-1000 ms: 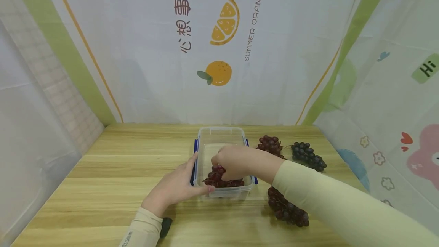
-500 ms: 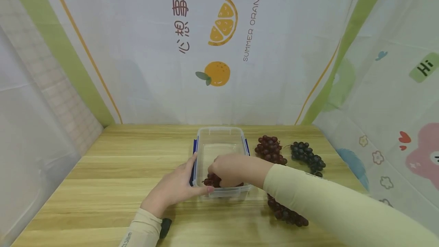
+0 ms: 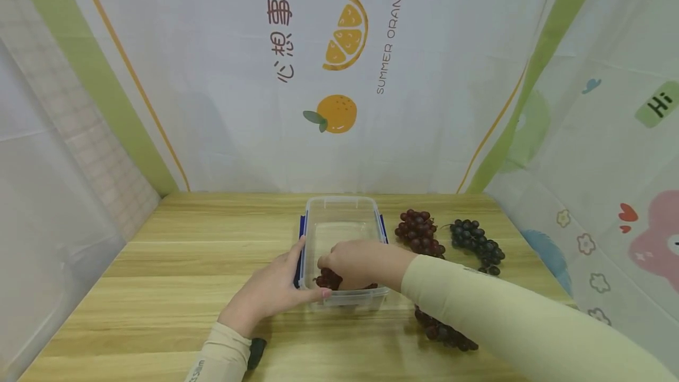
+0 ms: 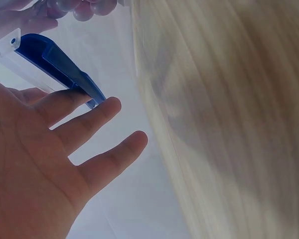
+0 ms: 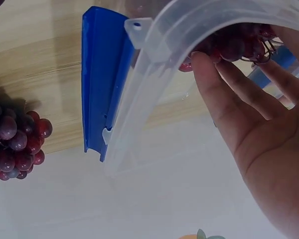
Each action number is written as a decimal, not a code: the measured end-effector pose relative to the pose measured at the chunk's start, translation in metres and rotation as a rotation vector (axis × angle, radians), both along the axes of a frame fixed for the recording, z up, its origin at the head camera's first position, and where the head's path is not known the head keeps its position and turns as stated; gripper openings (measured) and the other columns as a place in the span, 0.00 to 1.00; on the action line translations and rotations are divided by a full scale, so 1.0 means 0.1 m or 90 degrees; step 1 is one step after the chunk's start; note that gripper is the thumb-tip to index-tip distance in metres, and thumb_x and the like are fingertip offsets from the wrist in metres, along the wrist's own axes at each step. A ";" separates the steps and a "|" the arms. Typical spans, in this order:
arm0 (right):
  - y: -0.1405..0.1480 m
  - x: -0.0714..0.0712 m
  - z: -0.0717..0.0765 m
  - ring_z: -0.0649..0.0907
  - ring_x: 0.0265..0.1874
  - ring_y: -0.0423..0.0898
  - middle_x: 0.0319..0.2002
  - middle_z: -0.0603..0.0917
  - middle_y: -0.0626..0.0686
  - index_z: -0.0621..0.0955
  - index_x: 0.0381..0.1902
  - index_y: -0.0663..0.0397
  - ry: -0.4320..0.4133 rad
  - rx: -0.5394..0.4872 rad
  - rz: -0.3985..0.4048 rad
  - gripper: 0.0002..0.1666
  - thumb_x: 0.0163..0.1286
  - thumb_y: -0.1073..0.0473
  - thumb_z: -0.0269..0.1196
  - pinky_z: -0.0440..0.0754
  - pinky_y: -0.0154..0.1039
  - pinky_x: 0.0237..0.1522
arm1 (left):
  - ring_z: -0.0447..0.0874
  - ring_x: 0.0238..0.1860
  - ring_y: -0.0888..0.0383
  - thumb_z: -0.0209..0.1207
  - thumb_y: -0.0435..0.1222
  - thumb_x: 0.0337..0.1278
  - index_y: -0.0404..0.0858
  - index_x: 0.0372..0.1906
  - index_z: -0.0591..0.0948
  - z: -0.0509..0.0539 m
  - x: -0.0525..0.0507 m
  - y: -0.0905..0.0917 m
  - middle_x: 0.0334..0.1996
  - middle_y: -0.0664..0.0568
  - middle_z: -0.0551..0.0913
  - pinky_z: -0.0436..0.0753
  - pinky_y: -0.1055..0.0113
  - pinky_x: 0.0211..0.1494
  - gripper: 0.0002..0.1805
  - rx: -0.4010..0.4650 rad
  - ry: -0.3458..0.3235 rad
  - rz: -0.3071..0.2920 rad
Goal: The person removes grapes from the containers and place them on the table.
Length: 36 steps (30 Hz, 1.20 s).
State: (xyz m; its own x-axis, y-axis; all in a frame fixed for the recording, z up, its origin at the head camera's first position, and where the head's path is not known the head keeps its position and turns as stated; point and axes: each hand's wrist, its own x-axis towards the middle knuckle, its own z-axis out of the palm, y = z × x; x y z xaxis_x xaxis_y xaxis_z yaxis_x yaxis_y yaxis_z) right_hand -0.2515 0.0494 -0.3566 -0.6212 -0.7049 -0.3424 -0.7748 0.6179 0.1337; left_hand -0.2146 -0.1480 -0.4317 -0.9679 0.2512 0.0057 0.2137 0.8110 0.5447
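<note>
A clear plastic food container (image 3: pixel 345 208) with blue side latches stands on the table without a lid across its top. Inside its near end lies a bunch of dark red grapes (image 3: pixel 328 279), partly covered by my right hand (image 3: pixel 358 264). In the right wrist view, the thumb and fingers hold that bunch (image 5: pixel 234 47) below the rim. My left hand (image 3: pixel 270 290) rests against the container's near left corner, thumb along the front rim. Its fingers look nearly straight in the left wrist view, touching a hanging blue latch (image 4: pixel 65 64).
Right of the container lie a red grape bunch (image 3: pixel 416 231), a black bunch (image 3: pixel 474 241) and another dark red bunch (image 3: pixel 442 332) partly hidden by the right sleeve. A small dark object (image 3: pixel 257 352) sits beside the left wrist. A printed curtain (image 3: pixel 239 134) hangs behind the table (image 3: pixel 175 264).
My right hand has moved down and slightly left inside the container, covering more of the grapes there. The left hand keeps its place.
</note>
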 end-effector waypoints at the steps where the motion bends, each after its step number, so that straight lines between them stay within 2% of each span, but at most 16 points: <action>1: 0.00 0.00 -0.01 0.88 0.47 0.40 0.48 0.90 0.46 0.83 0.61 0.40 0.001 0.000 0.001 0.21 0.73 0.49 0.72 0.88 0.37 0.53 | 0.77 0.74 0.40 0.64 0.79 0.48 0.42 0.88 0.48 0.00 0.00 0.00 0.80 0.37 0.69 0.81 0.40 0.70 0.73 0.000 0.001 -0.001; 4: 0.00 0.00 -0.03 0.88 0.47 0.40 0.48 0.90 0.46 0.83 0.61 0.40 0.004 0.000 0.004 0.21 0.74 0.48 0.71 0.88 0.38 0.54 | 0.77 0.74 0.40 0.63 0.79 0.48 0.42 0.88 0.48 -0.01 0.00 0.00 0.80 0.37 0.69 0.81 0.40 0.70 0.73 0.000 0.001 -0.004; 11: 0.04 -0.02 -0.07 0.88 0.54 0.42 0.54 0.90 0.47 0.80 0.67 0.38 0.012 0.007 0.005 0.27 0.73 0.51 0.72 0.88 0.40 0.59 | 0.74 0.77 0.38 0.63 0.79 0.48 0.41 0.88 0.47 -0.01 0.01 0.00 0.81 0.36 0.67 0.80 0.38 0.71 0.73 0.000 -0.006 -0.006; 16: 0.04 -0.02 -0.09 0.86 0.62 0.44 0.63 0.86 0.48 0.73 0.77 0.37 0.010 0.023 -0.014 0.35 0.75 0.48 0.70 0.86 0.41 0.64 | 0.73 0.77 0.37 0.63 0.80 0.48 0.42 0.88 0.47 -0.03 0.00 0.01 0.81 0.36 0.67 0.79 0.37 0.72 0.74 -0.001 -0.006 -0.006; 21: 0.04 -0.04 -0.13 0.85 0.62 0.47 0.63 0.86 0.48 0.78 0.73 0.41 0.029 0.048 -0.050 0.35 0.72 0.43 0.72 0.84 0.43 0.67 | 0.72 0.78 0.38 0.63 0.80 0.48 0.42 0.88 0.47 -0.03 0.01 0.01 0.81 0.36 0.66 0.78 0.38 0.73 0.74 0.001 -0.009 -0.004; 27: 0.04 -0.09 -0.20 0.86 0.61 0.45 0.62 0.86 0.48 0.77 0.75 0.35 0.020 0.060 -0.088 0.37 0.71 0.42 0.73 0.87 0.45 0.64 | 0.73 0.77 0.38 0.64 0.79 0.48 0.43 0.88 0.47 -0.03 0.01 0.01 0.81 0.36 0.67 0.78 0.38 0.73 0.73 0.004 -0.012 0.001; 31: 0.03 -0.10 -0.21 0.87 0.61 0.44 0.62 0.87 0.47 0.80 0.72 0.35 0.017 0.044 -0.067 0.33 0.71 0.44 0.73 0.87 0.46 0.64 | 0.74 0.76 0.38 0.64 0.79 0.48 0.42 0.88 0.48 -0.02 0.01 0.01 0.80 0.36 0.68 0.79 0.38 0.72 0.73 0.008 -0.012 0.000; 36: 0.04 -0.14 -0.23 0.88 0.55 0.43 0.57 0.88 0.47 0.83 0.66 0.35 0.036 0.039 -0.034 0.28 0.70 0.44 0.73 0.89 0.45 0.59 | 0.73 0.77 0.39 0.64 0.79 0.48 0.42 0.88 0.48 -0.02 0.00 0.01 0.80 0.36 0.68 0.79 0.40 0.74 0.73 0.005 -0.003 -0.001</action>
